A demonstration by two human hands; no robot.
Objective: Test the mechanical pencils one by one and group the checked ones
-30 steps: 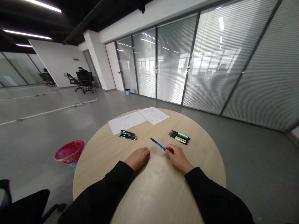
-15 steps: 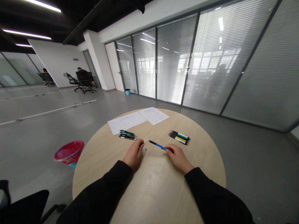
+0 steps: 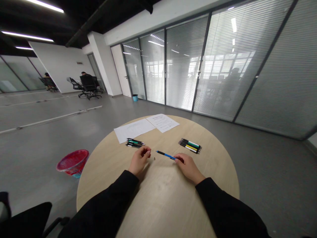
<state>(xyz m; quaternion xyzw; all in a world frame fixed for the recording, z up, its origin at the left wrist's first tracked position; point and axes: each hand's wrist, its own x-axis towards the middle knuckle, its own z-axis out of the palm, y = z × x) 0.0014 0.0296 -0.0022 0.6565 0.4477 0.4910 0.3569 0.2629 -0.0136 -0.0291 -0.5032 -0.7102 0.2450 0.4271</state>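
Blue pen (image 3: pixel 166 155) over the middle of the round table (image 3: pixel 170 205), set nearly crosswise, black grip and tip toward the table's left half, blue end toward its right half. Pinched at that blue end between thumb and fingertips of the right hand (image 3: pixel 187 166), other fingers curled in, over the table's right half. Left hand (image 3: pixel 139 162) over the table's left half, fingers bent and drawn in toward the thumb, just short of the pen's tip, with a narrow gap between. Cannot tell from this angle whether pinching something small or only loosely curled. Small dark spot (image 3: pixel 155 158) on the table's middle, a little nearer than the pen's tip. Black sleeves (image 3: pixel 104 205) on both arms, reaching in over the table's near side.

Farther out, group of dark pens (image 3: pixel 133 142), one partly green, side by side on the table's left half, partly hidden behind the left fingers. Second group of pens (image 3: pixel 190 146), with green, yellow and white barrels, in a row on the table's right half, beyond the right hand. Two sheets of paper (image 3: pixel 135 128) along the table's far edge. Red basket (image 3: pixel 74 162) on the floor just off the table's left side; black chair (image 3: pixel 27 219) off its near left. Well past the table's far edge, small blue bin (image 3: pixel 135 98), white door (image 3: pixel 121 71) and glass wall (image 3: pixel 183 66) with blinds. Far beyond the table's left side, office chairs (image 3: pixel 89 84) and a seated person (image 3: pixel 83 73).
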